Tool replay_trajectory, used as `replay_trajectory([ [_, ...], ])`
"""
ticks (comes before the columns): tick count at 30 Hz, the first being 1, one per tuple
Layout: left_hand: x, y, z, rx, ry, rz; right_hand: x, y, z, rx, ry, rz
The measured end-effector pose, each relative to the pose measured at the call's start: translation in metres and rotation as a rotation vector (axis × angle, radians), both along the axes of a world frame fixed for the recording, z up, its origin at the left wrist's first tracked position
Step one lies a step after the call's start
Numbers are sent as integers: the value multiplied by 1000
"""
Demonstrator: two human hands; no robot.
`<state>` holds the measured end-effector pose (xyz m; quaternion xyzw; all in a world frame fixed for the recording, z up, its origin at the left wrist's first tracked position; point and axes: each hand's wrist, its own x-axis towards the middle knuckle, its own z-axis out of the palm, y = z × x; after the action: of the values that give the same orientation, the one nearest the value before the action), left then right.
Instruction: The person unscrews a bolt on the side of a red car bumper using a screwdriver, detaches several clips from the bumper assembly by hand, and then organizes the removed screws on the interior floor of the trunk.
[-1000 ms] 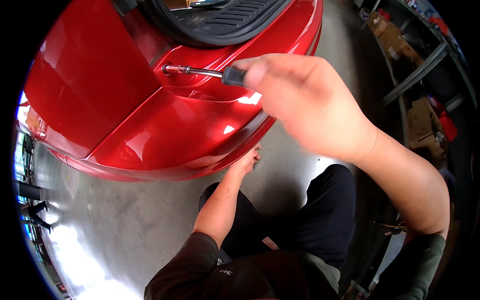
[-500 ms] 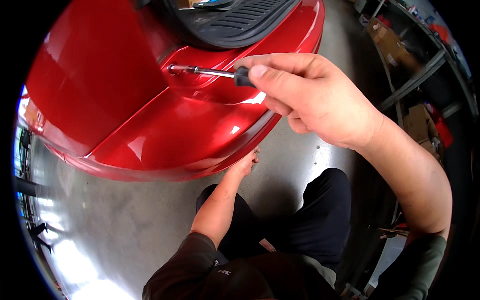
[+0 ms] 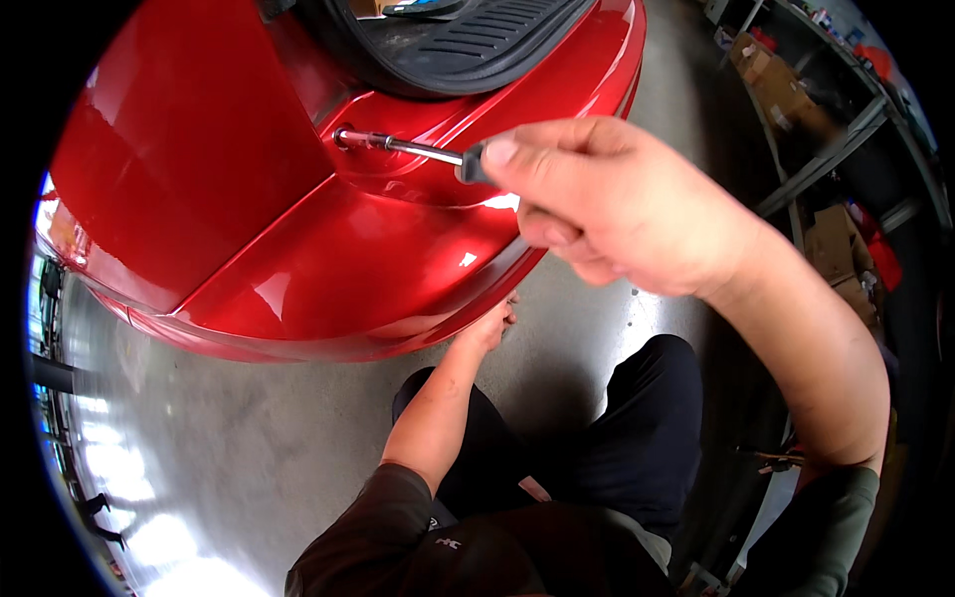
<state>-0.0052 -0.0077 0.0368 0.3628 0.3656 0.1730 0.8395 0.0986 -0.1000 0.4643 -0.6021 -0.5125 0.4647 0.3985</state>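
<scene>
My right hand (image 3: 622,204) pinches the dark handle of a screwdriver (image 3: 428,151) between thumb and fingers, and the other fingers are curled beneath it. The metal shaft points left. Its thicker, socket-like tip sits in a round recess in the glossy red vehicle body panel (image 3: 328,269), beside a seam. Whatever the tip bears on is hidden. Down at the panel's lower rim is my left hand (image 3: 490,326), partly covered by the panel. The fingers that show are curled in, and what they hold cannot be made out.
Above the recess lies a black ribbed footboard mat (image 3: 487,45). Metal shelving (image 3: 831,154) with cardboard boxes (image 3: 776,85) runs along the right. My knees (image 3: 652,383) are below the panel, over a grey concrete floor (image 3: 259,448).
My right hand has shifted slightly left and down with the screwdriver handle, and its grip has turned a little. The tip stays in the recess. My left hand looks unmoved.
</scene>
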Motion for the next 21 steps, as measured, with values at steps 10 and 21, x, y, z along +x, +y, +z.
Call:
replay_trajectory([
  [10, 3, 1, -13, 21, -48, 25, -4, -3, -8, 604, -1134, 54],
  [21, 0, 5, -5, -12, -10, -1, -1, 3, -6, 857, -1703, 84],
])
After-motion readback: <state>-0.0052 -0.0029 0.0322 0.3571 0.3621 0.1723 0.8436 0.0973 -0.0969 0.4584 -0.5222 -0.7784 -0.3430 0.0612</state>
